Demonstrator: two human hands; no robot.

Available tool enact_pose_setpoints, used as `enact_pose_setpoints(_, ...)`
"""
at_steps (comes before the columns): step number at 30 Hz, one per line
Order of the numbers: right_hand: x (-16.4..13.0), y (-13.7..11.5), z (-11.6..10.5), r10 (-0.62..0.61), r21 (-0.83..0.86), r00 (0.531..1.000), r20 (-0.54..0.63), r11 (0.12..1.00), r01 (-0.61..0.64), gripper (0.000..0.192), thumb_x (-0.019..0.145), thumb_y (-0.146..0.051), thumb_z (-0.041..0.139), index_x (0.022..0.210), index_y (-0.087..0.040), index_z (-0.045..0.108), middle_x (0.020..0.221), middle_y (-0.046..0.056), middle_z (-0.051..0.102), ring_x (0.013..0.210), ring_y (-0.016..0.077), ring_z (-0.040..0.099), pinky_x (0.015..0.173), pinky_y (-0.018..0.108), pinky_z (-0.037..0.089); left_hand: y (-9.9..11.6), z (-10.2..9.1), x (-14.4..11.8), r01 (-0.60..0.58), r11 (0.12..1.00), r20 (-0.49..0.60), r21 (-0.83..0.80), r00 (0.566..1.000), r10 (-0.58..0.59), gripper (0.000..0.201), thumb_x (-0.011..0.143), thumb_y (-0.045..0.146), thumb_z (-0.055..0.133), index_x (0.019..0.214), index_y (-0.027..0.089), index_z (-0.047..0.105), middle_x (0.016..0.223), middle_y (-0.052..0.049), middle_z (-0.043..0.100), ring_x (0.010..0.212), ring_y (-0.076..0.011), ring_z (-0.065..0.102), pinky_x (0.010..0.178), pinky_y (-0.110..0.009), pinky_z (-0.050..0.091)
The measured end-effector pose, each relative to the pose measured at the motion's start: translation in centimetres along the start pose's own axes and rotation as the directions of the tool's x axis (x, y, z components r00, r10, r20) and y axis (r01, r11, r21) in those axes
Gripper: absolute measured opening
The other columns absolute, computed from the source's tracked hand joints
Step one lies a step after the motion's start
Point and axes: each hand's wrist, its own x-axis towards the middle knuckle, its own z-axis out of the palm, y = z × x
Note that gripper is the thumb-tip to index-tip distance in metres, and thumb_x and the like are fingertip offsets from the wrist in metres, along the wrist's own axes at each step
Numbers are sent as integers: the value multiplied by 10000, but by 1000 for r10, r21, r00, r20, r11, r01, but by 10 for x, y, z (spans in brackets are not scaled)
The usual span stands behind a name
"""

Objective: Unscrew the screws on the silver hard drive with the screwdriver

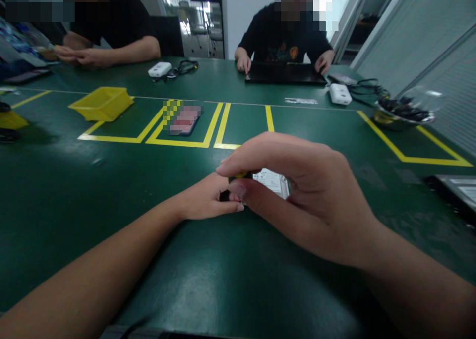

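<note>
My right hand (pixel 316 200) is closed, pinching the black and yellow handle of a screwdriver (pixel 241 176) between thumb and forefinger. Its shaft and tip are hidden. Beneath that hand lies a hard drive (pixel 273 181) with a white label and a silver edge, partly covered by my fingers. My left hand (pixel 206 197) rests at the drive's left side and appears to grip it. The left thumb reaches along the near edge, while the other left fingers are mostly hidden behind my right hand.
Yellow tape outlines mark the green table (pixel 201 269). Beyond are a yellow bin (pixel 102 105), a phone (pixel 185 120) and white adapters with cables. A bowl of dark parts (pixel 404 113) and a black-edged device (pixel 455 193) stand right. Two people sit opposite, one handling a black panel (pixel 286 73).
</note>
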Motion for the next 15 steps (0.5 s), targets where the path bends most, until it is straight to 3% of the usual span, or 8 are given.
enact_pose_setpoints(4,0,1,0,1,17,1000,8,1000,-1,206,914,-81,577,1075,-170,671,1056,17,739,1013,131,674,926,276,549,4,-1,0,18,996,-33,-86,999,-21,252,939,346,457,823,152,567,866,-25,620,877,-174,565,950,-403,479)
enact_pose_setpoints(8,-1,1,-1,4,40,1000,11,999,-5,222,906,-77,579,1076,-184,672,1069,8,735,1020,137,672,927,276,546,1,-1,2,-36,996,-15,-82,999,35,244,914,375,513,854,147,578,994,-69,636,1004,-226,556,966,-442,466)
enact_pose_setpoints(15,-1,1,-1,-2,46,1000,16,999,2,230,908,-53,574,1094,-154,664,1071,10,726,1018,113,660,927,250,526,1,0,0,8,996,-4,-85,1000,-9,290,888,419,499,819,149,580,930,-60,646,929,-218,569,909,-420,491)
